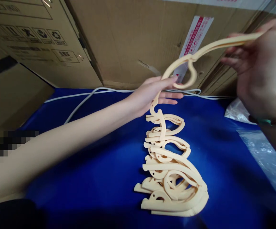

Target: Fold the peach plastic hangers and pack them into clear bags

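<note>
our right grip (259,70) is closed on the upper end of a cream strip (214,46), thumb over the top and fingers curled beneath. a dark wristband (268,121) sits on that wrist. it is high up and to the right of the pile of cream pieces (173,178).

from there the strip slopes down leftward, bends into a loop, and meets our left grip (152,93), directly above the pile's far end. this grip is nearly flat, fingers stretched out. the strip crosses the fingertips and the top finger touches the loop; we cannot tell whether it is truly clasped. below the fingers the strip drops in hooked curves onto the pile.

the pile lies in a loose heap of overlapping curved, hooked shapes on the blue-covered counter (92,165). beyond it a white cable (85,98) runs across the cloth's far edge. behind that stand cardboard boxes (133,41), one with a red and white label (195,35). right of the pile lies clear plastic wrap (261,152).
</note>
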The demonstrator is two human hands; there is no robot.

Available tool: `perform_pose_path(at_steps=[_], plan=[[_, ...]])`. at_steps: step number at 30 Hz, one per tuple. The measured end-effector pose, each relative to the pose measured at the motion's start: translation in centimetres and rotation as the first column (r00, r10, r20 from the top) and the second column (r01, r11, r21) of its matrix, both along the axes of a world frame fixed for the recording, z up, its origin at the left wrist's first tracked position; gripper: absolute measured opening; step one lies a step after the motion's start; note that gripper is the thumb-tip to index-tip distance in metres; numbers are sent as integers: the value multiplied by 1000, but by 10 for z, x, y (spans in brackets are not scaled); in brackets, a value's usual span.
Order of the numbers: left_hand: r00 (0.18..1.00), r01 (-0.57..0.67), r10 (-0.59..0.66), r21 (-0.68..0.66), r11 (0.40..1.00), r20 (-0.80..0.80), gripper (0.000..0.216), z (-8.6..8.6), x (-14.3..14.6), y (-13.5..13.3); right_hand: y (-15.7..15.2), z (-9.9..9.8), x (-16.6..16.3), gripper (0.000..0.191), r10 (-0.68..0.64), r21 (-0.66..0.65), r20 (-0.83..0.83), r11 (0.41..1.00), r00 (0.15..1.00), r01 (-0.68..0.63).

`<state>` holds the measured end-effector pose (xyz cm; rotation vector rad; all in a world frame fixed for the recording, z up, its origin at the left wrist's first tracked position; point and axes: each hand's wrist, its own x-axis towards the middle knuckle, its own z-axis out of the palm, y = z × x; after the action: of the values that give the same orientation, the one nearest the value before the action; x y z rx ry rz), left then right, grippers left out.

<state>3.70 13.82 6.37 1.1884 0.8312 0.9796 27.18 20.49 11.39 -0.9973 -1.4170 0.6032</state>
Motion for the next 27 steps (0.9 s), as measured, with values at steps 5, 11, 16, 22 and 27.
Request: perform_pose_path(at_steps=[5, 11, 16, 22, 27], plan=[[994, 20, -28, -82, 996, -104, 26, 7, -24, 4, -21, -9, 6, 24, 101, 10, 235, 994, 967, -106], [903, 158, -235, -230, 960, -360, 27, 13, -47, 2, -28, -4, 27, 28, -114, 73, 799, 993, 591, 93], [926, 105, -148, -139, 985, -349, 27, 14, -50, 7, -31, -8, 18, 37, -141, 134, 933, 990, 332, 42], [906, 134, -209, -218, 967, -367, 12, 26, -42, 7, -46, -22, -25, 49, -274, 274, 960, 962, 54, 9], [903, 190, -303, -351, 917, -304, 10, 40, -49, 3, -50, -22, -38, 44, -305, 295, 946, 951, -108, -97]])
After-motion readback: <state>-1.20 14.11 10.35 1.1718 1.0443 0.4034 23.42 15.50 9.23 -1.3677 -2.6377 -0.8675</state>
